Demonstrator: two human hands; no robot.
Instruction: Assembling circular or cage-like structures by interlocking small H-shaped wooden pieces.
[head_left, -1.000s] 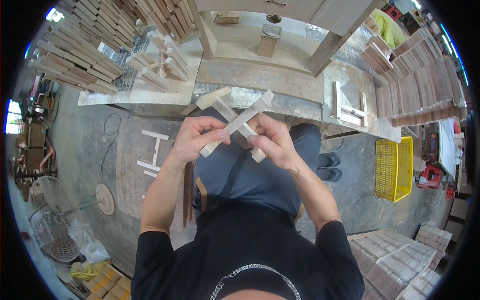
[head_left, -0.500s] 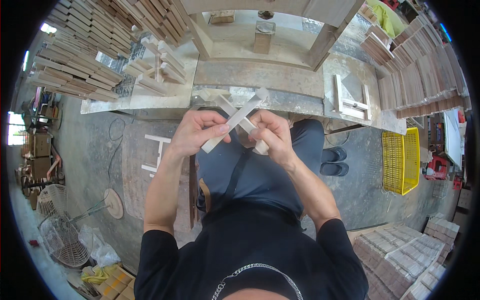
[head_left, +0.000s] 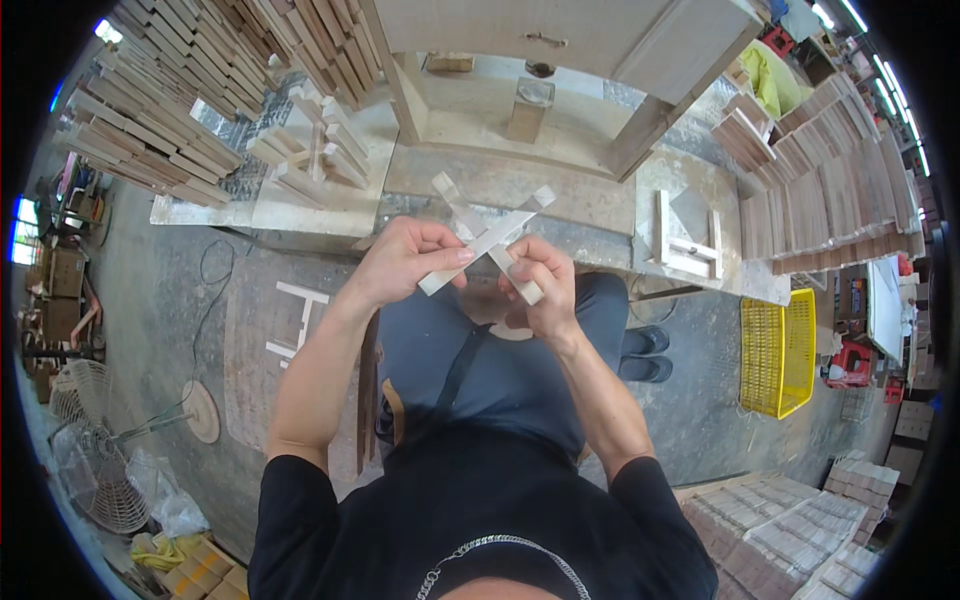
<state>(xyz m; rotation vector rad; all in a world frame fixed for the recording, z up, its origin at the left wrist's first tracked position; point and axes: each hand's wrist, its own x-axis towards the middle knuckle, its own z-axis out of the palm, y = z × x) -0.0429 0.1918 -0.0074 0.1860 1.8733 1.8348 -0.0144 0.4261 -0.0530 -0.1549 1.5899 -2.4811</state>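
Two pale wooden strips cross in an X above my lap, near the front edge of the bench. One strip (head_left: 518, 218) runs from lower left to upper right and lies on top at the crossing. Beneath it passes the other strip (head_left: 452, 198), from upper left to lower right. My left hand (head_left: 402, 262) is closed on the upper strip near its lower end, thumb on top. My right hand (head_left: 545, 283) has its fingers wrapped round the lower end of the other strip. Whether the strips are joined where they cross cannot be made out.
Ahead is a wooden bench (head_left: 400, 208) with a box-like wooden frame (head_left: 630, 130). Stacked wooden pieces (head_left: 150, 130) stand left, more (head_left: 840, 190) right. Small wooden frames (head_left: 690, 245) lie on the bench. A yellow basket (head_left: 778, 355) and a fan (head_left: 95, 450) stand on the floor.
The view has shifted slightly. My hands have turned the X a little, so its far ends stand wider apart and more of the lower strip's near end shows at my right hand.
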